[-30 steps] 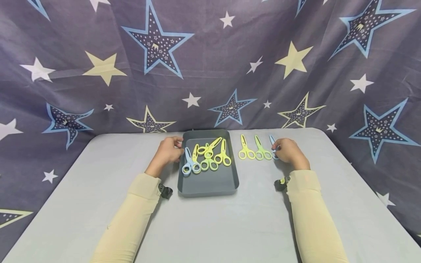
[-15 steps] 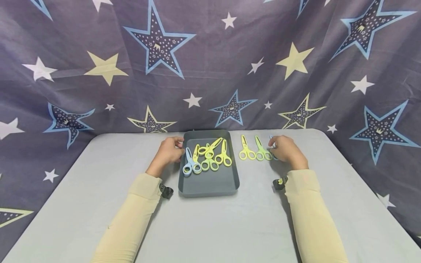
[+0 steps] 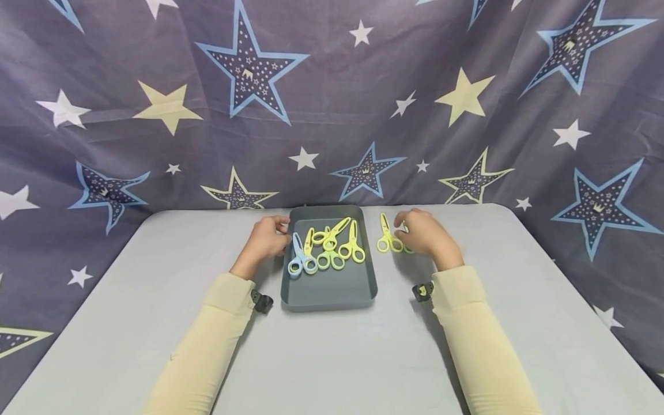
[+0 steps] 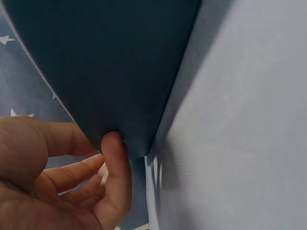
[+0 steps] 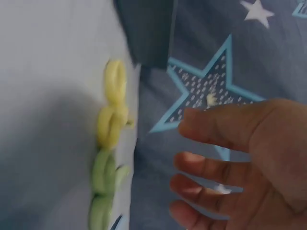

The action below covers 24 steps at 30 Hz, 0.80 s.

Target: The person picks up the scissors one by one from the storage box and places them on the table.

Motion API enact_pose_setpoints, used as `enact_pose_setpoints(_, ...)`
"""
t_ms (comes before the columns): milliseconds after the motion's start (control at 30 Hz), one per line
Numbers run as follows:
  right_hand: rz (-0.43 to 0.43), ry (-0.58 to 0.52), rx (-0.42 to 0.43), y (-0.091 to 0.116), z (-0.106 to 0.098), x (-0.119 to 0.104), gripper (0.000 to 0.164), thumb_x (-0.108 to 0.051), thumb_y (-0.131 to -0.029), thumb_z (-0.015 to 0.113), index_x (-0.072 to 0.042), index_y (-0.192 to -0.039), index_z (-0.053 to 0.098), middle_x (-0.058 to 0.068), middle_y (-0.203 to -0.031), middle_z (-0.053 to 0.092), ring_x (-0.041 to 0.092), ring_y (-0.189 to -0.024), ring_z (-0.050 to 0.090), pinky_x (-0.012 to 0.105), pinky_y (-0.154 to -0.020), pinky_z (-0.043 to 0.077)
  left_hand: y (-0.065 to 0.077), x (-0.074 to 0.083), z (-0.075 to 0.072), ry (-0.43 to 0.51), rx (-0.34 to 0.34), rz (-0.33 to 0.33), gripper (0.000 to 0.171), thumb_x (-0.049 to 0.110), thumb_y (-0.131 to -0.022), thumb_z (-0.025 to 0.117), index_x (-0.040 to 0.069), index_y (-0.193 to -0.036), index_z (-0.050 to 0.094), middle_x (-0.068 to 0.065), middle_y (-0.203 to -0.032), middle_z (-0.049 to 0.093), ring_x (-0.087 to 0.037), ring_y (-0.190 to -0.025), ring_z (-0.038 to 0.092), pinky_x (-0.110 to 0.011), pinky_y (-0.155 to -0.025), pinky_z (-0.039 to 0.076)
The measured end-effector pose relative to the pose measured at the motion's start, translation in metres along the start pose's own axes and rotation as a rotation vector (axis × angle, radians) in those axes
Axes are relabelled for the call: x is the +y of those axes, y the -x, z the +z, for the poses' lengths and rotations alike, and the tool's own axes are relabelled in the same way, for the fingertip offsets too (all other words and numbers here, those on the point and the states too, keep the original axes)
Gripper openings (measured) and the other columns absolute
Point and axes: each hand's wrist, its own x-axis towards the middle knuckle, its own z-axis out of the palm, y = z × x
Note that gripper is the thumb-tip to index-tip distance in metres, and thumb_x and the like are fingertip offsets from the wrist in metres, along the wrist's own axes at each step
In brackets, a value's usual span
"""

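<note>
My left hand point(image 3: 266, 237) is at the left side of a grey tray point(image 3: 329, 293). In the left wrist view, its thumb and a finger pinch the tray's wall point(image 4: 124, 86) near a corner. Inside the tray lie several scissors: blue scissors point(image 3: 298, 256) at the left, yellow scissors point(image 3: 353, 245) at the right, others overlapping between. My right hand point(image 3: 424, 231) hovers over the table right of the tray, fingers apart and holding nothing. Below it are green scissors point(image 5: 103, 177), mostly hidden in the head view. Yellow scissors point(image 3: 389, 237) lie between hand and tray.
A pale grey table point(image 3: 332, 357) carries everything. Behind its far edge hangs a dark curtain point(image 3: 332, 86) with stars, close beyond the tray and scissors. Black wrist cameras sit on both sleeves.
My right hand has let go of the blue scissors at the row's right end and moved left over the green scissors. My left hand and the tray stay in place.
</note>
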Motion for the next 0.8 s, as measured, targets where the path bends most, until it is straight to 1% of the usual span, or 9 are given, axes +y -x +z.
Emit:
enact_pose_setpoints(133, -0.066, -0.011, 0.0, -0.006, 0.0, -0.019, 0.023, -0.014, -0.093, 0.068, 0.001, -0.11, 0.072, 0.016, -0.099, 0.071, 0.036, -0.099, 0.064, 0.053, -0.092, 0.055, 0.0, -0.001, -0.003, -0.003, 0.006, -0.005, 0.054, -0.002, -0.088, 0.062, -0.003, -0.142, 0.056, -0.022, -0.115, 0.064, -0.019, -0.068, 0.068, -0.028, -0.058, 0.065)
enact_pose_setpoints(233, -0.104, -0.003, -0.007, -0.009, 0.003, -0.033, 0.022, -0.016, -0.094, 0.069, -0.001, -0.109, 0.072, 0.015, -0.099, 0.071, 0.034, -0.099, 0.064, 0.05, -0.092, 0.055, 0.001, -0.003, -0.003, -0.003, 0.004, -0.005, 0.054, -0.002, -0.088, 0.062, -0.003, -0.142, 0.056, -0.022, -0.116, 0.063, -0.02, -0.071, 0.068, -0.028, -0.058, 0.065)
enact_pose_setpoints(433, -0.124, 0.03, -0.054, -0.012, 0.011, -0.055, 0.021, -0.019, -0.096, 0.069, -0.005, -0.111, 0.071, 0.015, -0.105, 0.069, 0.032, -0.099, 0.064, 0.048, -0.091, 0.055, 0.001, -0.005, -0.002, 0.01, 0.0, 0.001, 0.053, -0.001, -0.088, 0.062, -0.004, -0.141, 0.056, -0.024, -0.117, 0.063, -0.022, -0.074, 0.069, -0.029, -0.058, 0.065)
enact_pose_setpoints(567, -0.159, 0.064, -0.063, -0.015, 0.015, -0.069, 0.018, -0.019, -0.096, 0.07, -0.005, -0.108, 0.072, 0.01, -0.102, 0.07, 0.029, -0.097, 0.064, 0.045, -0.087, 0.058, 0.001, -0.003, -0.002, 0.022, 0.001, 0.005, 0.054, -0.002, -0.087, 0.063, -0.004, -0.141, 0.057, -0.024, -0.117, 0.065, -0.022, -0.072, 0.069, -0.029, -0.058, 0.065)
enact_pose_setpoints(667, -0.191, 0.084, -0.068, -0.018, 0.018, -0.079, 0.018, -0.017, -0.095, 0.07, -0.005, -0.108, 0.074, 0.008, -0.104, 0.071, 0.027, -0.098, 0.064, 0.044, -0.086, 0.058, 0.001, -0.002, -0.001, 0.024, 0.005, 0.007, 0.054, -0.003, -0.086, 0.064, -0.004, -0.14, 0.057, -0.024, -0.115, 0.065, -0.021, -0.07, 0.069, -0.028, -0.057, 0.065)
enact_pose_setpoints(800, -0.237, 0.115, -0.099, -0.02, 0.021, -0.09, 0.02, -0.016, -0.096, 0.068, -0.006, -0.112, 0.075, 0.008, -0.109, 0.072, 0.027, -0.101, 0.063, 0.044, -0.089, 0.057, 0.0, -0.003, 0.0, 0.027, 0.003, 0.016, 0.055, -0.003, -0.085, 0.064, -0.006, -0.14, 0.057, -0.024, -0.114, 0.065, -0.021, -0.068, 0.07, -0.029, -0.057, 0.065)
